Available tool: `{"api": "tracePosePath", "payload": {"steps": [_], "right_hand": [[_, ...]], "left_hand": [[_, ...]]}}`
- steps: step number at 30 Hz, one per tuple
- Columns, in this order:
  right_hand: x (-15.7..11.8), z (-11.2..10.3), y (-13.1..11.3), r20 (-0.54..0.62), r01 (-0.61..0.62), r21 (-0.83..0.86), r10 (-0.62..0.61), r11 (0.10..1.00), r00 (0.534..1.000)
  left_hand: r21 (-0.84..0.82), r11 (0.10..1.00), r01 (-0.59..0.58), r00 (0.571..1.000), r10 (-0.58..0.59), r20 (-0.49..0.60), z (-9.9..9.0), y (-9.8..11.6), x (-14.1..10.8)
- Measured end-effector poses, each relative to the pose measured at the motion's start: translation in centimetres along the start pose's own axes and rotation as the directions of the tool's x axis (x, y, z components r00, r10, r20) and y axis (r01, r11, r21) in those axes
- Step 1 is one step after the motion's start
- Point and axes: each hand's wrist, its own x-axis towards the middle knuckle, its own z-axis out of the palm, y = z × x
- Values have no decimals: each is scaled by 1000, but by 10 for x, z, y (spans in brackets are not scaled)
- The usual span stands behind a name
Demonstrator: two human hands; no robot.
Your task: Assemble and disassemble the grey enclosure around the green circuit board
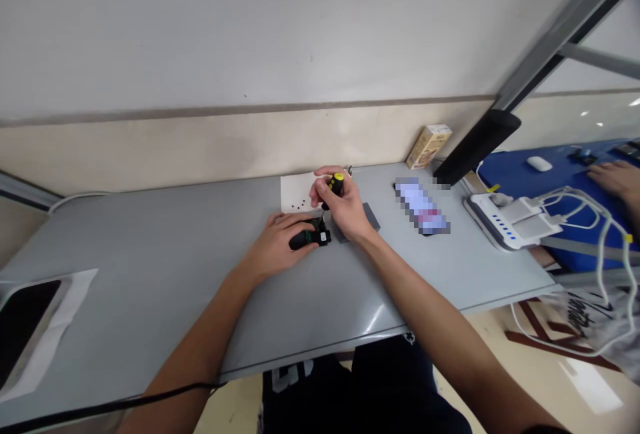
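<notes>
- Left hand (277, 245): clamped on black device (307, 241), which lies on grey desk (150, 261).
- Right hand (343, 211): closed round yellow-and-black screwdriver (335, 186), shaft angled down toward device.
- Small screws (300, 204) on white paper (295, 193), just beside both hands.

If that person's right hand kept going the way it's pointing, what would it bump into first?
The right hand, gripping a yellow-and-black screwdriver, would probably reach the white paper sheet first, though depth is hard to judge from this view.
</notes>
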Motion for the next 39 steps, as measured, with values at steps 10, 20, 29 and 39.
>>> {"api": "tracePosePath", "payload": {"steps": [10,20,29,39], "right_hand": [[4,-9,-5,-29,-144,157,150,977,988],[6,-9,3,8,-134,298,137,945,990],[4,-14,-1,13,-173,185,174,967,985],[7,-11,-3,-4,-179,354,193,918,981]], "left_hand": [[6,1000,10,1000,-10,-5,1,1,0],[11,1000,-8,1000,8,-6,-1,2,1],[13,1000,-14,1000,15,-6,0,1,1],[22,1000,-11,1000,12,-12,0,1,0]]}}
